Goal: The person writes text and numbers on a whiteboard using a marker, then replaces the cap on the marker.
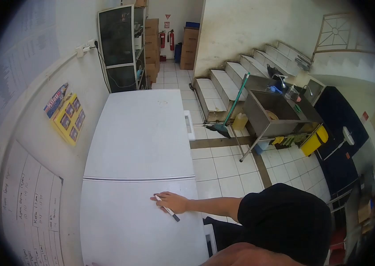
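Note:
My right hand point(172, 202) reaches in over the white lid of a chest freezer point(134, 217). Its fingers are closed around a marker pen point(167, 210) with a white barrel and dark ends, which lies slanted across the hand. The hand is on or just above the lid; which, I cannot tell. At the bottom edge my left forearm point(249, 257) shows, and only a sliver of what looks like a fingertip appears at the lower left. The rest of that hand is cut off by the frame.
A whiteboard point(30, 195) with handwriting and a yellow poster point(68, 119) are on the left wall. A second white freezer lid point(138, 133) adjoins. Beyond stand a glass-fronted cabinet point(116, 40), cartons point(152, 44), tiled stairs point(229, 84), a green-handled broom point(237, 99) and a steel sink point(258, 111).

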### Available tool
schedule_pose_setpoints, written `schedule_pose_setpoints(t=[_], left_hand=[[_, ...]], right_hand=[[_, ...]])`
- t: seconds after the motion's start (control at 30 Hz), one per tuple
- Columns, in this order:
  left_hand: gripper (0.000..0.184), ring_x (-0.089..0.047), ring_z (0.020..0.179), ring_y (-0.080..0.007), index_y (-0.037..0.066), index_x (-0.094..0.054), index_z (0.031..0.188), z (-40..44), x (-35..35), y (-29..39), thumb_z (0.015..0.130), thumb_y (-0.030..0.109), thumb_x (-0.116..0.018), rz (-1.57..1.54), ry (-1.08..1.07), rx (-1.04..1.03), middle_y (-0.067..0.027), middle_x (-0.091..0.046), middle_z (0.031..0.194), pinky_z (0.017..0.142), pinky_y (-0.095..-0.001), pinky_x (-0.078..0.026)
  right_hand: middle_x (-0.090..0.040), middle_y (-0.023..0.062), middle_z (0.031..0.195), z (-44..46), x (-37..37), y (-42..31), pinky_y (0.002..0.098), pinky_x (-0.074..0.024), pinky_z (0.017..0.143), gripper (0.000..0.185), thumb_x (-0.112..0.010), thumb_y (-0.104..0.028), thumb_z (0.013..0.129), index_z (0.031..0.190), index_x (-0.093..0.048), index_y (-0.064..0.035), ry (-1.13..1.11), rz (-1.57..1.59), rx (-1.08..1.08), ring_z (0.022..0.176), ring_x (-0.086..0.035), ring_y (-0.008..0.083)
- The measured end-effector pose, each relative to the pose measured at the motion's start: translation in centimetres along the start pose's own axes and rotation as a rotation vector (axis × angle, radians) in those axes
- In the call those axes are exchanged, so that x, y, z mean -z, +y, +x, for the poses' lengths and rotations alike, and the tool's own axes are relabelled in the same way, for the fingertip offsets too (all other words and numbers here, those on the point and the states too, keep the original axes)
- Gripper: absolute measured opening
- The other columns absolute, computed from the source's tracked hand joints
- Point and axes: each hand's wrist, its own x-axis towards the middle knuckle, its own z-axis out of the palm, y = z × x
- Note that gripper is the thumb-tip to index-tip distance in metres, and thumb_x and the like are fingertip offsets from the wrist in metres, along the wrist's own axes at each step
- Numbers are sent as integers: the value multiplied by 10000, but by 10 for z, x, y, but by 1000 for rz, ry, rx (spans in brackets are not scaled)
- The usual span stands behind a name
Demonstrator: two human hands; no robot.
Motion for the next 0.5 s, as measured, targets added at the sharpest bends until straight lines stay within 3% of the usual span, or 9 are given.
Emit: schedule_pose_setpoints(t=[0.07,0.17,0.5], left_hand=[[544,-620,1237,-427,-16,-628,1372,6,106,76,1032,409,-614,-152,243,136,-243,-674,1317,1097,-512,-483],[478,-683,1063,-404,-10,-713,1210,8,146,96,993,415,-677,-85,269,140,-223,-727,1134,986,-486,-545],[547,-677,1148,-422,-71,-680,1248,6,161,102,1028,426,-618,-95,278,98,-266,-714,1218,1034,-479,-530]], right_hand=[[-467,207,1615,-1,-9,4,500,-363,1231,195,-612,-145,990,1146,-556,-43,34,-27,-3,1501,-428,404],[-471,204,1615,-3,-12,5,498,-367,1228,215,-617,-163,994,1162,-563,-39,61,-33,5,1500,-431,399],[-446,169,1643,-3,-14,3,490,-355,1238,196,-579,-182,1047,1188,-559,-47,42,-58,-28,1526,-405,379]])
